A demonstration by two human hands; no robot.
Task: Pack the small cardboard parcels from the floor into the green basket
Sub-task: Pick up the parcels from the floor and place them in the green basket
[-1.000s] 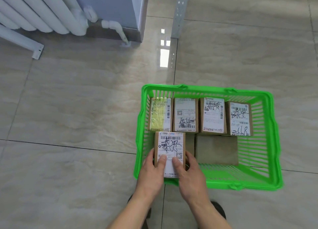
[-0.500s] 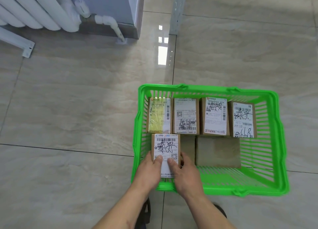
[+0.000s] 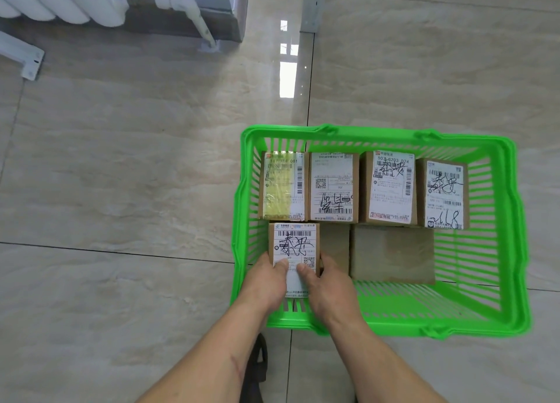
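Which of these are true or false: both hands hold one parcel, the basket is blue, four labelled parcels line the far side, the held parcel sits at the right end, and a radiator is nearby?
1. Both the left hand and right hand hold one parcel. True.
2. The basket is blue. False: it is green.
3. Four labelled parcels line its far side. True.
4. The held parcel sits at the basket's right end. False: it is at the near left corner.
5. A radiator is nearby. True.
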